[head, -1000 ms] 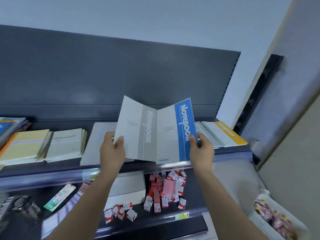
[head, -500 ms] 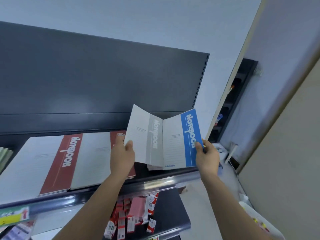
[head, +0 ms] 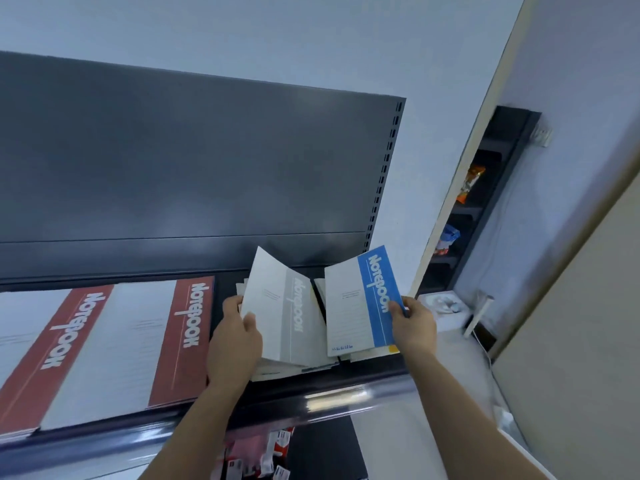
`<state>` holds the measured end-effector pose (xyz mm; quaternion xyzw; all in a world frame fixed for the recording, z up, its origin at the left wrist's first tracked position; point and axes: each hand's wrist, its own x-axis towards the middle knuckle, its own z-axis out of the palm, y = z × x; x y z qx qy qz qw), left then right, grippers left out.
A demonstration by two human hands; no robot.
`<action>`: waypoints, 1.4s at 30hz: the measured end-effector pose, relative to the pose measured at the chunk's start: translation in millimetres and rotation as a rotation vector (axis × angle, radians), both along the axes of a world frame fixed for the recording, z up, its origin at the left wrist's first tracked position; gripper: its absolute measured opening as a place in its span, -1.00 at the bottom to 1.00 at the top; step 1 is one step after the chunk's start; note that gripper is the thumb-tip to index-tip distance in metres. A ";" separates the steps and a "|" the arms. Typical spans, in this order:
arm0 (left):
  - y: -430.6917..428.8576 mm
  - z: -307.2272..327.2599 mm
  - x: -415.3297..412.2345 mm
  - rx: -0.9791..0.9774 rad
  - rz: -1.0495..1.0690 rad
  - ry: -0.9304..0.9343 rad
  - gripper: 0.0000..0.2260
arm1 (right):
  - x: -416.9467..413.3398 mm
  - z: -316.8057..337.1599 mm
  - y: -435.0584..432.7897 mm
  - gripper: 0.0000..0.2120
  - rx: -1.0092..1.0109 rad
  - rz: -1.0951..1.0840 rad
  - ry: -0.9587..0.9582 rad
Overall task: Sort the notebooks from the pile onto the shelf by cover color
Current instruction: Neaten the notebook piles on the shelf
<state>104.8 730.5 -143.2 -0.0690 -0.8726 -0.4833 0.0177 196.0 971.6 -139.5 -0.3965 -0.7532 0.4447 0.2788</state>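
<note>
My left hand [head: 235,336] grips a grey-striped notebook [head: 284,306] by its left edge, tilted up over a pile of notebooks [head: 294,367] on the dark shelf [head: 332,386]. My right hand [head: 412,325] pinches a blue-striped notebook [head: 360,303] at its right edge, just right of the grey one and apart from it. Under the blue one lies another notebook with a yellow corner [head: 392,348] showing. To the left two red-striped notebooks [head: 183,337] [head: 65,344] lie flat on the shelf.
A dark back panel [head: 173,168] rises behind the shelf. The shelf's glossy front rail [head: 332,398] runs under my wrists. Red and white small boxes [head: 263,455] sit on the lower shelf. A white box [head: 443,306] and a side rack with snack packs [head: 467,188] stand at the right.
The view has swung further right along the shelf. My hands have drawn the grey and blue notebooks apart and lowered them over the piles at the shelf's right end.
</note>
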 end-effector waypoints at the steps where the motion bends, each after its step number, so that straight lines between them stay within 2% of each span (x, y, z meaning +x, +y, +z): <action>1: 1.5 -1.4 1.6 -0.019 0.016 -0.014 -0.75 | -1.6 -1.4 4.2 -0.83 -0.001 0.020 -0.026; 4: 3.0 -4.4 7.8 -0.113 0.064 -0.021 -0.72 | -5.9 -5.5 17.7 -0.74 -0.007 0.097 -0.109; 9: 9.4 -2.9 22.8 -0.340 0.089 -0.048 -0.45 | -6.9 -7.1 35.7 -0.64 0.027 0.173 -0.278; 14: 17.7 -3.5 37.5 -0.636 0.113 0.026 -0.42 | -1.5 -8.4 43.5 -0.60 0.170 0.260 -0.480; 17: 21.2 -5.2 43.1 -0.760 0.122 0.044 -0.39 | 3.3 -10.8 46.4 -0.63 0.256 0.292 -0.530; 23: 27.3 -3.8 49.1 -0.856 0.154 0.042 -0.38 | 9.5 -15.0 48.9 -0.61 0.430 0.332 -0.536; 28: 26.9 2.1 53.5 -0.940 0.166 0.097 -0.42 | 6.8 -12.4 37.9 -0.60 0.661 0.372 -0.440; 34: -2.7 14.1 60.8 -0.912 0.166 0.160 -0.53 | -5.9 -2.1 -7.7 -0.63 0.821 0.561 -0.313; 42: -85.4 28.1 77.3 -1.066 0.281 0.139 -0.64 | -24.7 21.4 -98.8 -0.63 1.026 0.867 -0.248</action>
